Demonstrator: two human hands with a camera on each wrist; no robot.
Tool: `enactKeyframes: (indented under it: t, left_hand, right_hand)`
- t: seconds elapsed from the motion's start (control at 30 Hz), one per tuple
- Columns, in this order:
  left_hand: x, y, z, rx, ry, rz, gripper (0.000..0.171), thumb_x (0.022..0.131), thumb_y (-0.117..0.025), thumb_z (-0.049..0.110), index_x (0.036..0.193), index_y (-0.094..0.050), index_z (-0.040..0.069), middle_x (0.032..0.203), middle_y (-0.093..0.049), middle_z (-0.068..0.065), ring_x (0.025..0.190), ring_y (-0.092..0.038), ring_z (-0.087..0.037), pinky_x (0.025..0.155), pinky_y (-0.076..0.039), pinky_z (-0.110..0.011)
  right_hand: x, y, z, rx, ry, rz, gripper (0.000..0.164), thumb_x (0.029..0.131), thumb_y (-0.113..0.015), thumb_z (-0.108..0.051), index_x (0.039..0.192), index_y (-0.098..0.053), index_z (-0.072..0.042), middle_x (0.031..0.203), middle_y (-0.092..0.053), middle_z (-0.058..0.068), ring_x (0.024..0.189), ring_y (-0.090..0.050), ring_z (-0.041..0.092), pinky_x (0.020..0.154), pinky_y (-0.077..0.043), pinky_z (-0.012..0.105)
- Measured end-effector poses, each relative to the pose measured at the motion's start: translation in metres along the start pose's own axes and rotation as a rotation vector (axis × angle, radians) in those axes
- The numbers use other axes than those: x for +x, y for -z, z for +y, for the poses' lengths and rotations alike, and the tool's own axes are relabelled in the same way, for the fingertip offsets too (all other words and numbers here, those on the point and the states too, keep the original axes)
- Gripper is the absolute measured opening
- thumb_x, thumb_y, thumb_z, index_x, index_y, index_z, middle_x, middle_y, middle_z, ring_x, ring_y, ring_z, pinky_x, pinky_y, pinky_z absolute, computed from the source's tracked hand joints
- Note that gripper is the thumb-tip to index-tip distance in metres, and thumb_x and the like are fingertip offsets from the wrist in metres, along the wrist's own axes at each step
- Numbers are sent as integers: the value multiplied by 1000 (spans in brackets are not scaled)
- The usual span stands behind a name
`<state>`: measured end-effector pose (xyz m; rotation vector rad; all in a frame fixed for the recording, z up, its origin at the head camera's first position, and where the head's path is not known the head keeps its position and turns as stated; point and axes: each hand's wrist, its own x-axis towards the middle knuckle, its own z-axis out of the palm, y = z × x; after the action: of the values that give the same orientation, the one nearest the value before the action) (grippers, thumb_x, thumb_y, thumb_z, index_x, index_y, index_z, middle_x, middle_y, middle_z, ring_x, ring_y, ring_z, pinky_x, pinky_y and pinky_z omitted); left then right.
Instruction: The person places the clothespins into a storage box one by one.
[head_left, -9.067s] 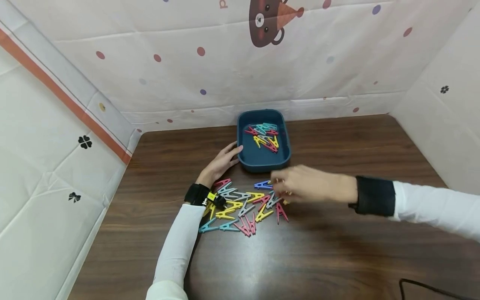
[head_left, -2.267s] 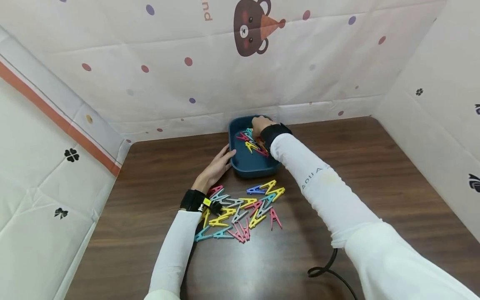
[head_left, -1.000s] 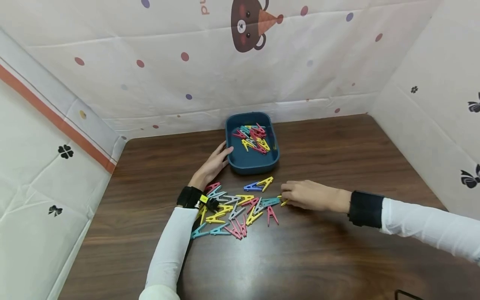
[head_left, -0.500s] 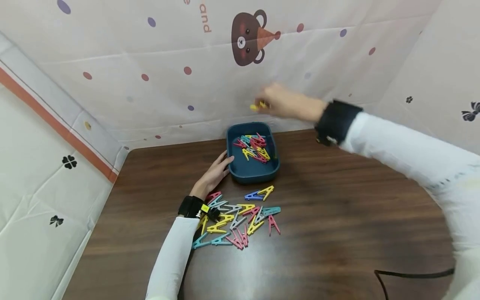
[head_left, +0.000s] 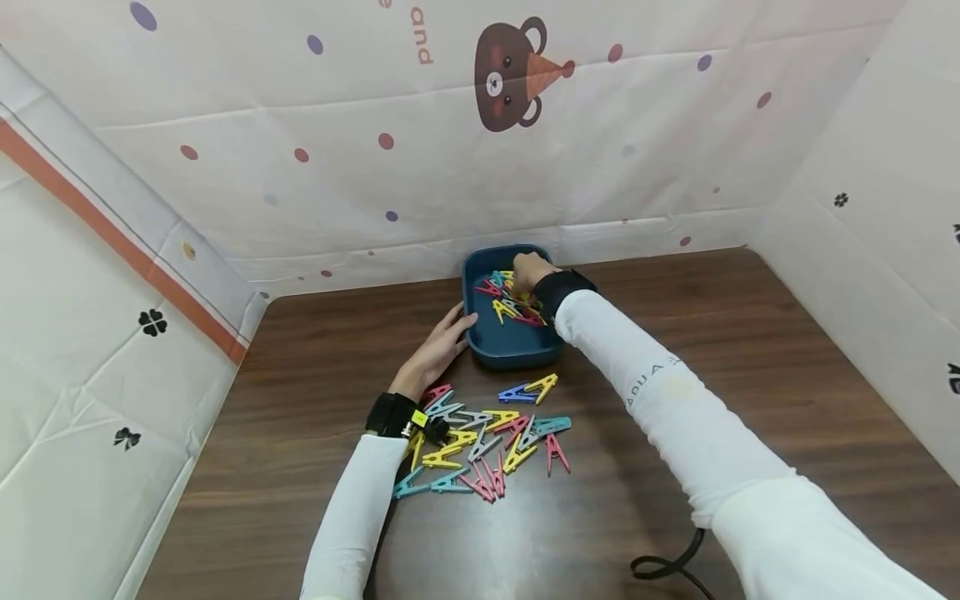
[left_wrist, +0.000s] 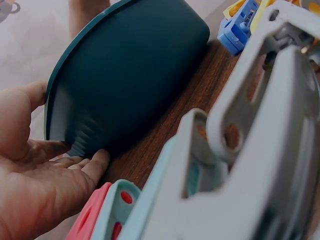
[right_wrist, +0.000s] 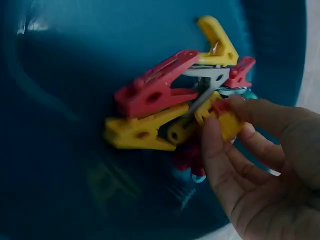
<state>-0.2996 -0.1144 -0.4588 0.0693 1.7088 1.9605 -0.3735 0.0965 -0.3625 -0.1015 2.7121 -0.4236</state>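
Note:
A dark blue plastic tub stands at the back of the table with several coloured clothespins in it. My left hand holds its left side, thumb at the rim and fingers against the outer wall. Inside the tub, my right hand pinches a yellow clothespin between thumb and fingertips, close over the others. A pink clothespin and another yellow clothespin lie beside it in the right wrist view. In front of the tub spreads a loose pile of pink, yellow, grey and teal clothespins.
A blue clothespin lies against a yellow one between tub and pile. The printed white cloth rises right behind the tub. A black cable lies on the wooden table below the right sleeve.
My right hand took a yellow clothespin from the pile's right side, lifted it high, then lowered it into the tub. The tub's heap has grown. My left hand stays on the tub.

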Motion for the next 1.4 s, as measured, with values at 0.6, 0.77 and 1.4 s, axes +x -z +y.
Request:
enactKeyframes:
  t: [0.6, 0.77, 1.4]
  left_hand:
    - [0, 5, 1, 14, -8, 6, 69, 107, -54, 36, 165, -17, 27, 172, -16, -1, 158, -22, -19, 129, -25, -43]
    - [0, 5, 3, 18, -1, 16, 70, 106, -54, 37, 165, -16, 28, 172, -15, -1, 159, -20, -19, 130, -24, -42]
    - [1, -2, -2, 7, 0, 0, 71, 107, -54, 37, 165, -16, 27, 172, -15, -1, 159, -20, -19, 130, -24, -42]
  right_hand:
    - [-184, 10, 28, -184, 762, 227, 8, 93, -74, -10, 101, -75, -9, 94, -73, 5, 81, -67, 12, 71, -60, 28]
    - [-210, -55, 48, -217, 826, 98, 26, 94, -75, -17, 118, -72, -10, 112, -71, 5, 94, -67, 11, 81, -62, 27]
    - [-208, -106, 80, -235, 788, -4, 23, 95, -74, -17, 116, -63, -16, 103, -66, -2, 89, -57, 7, 80, -59, 24]
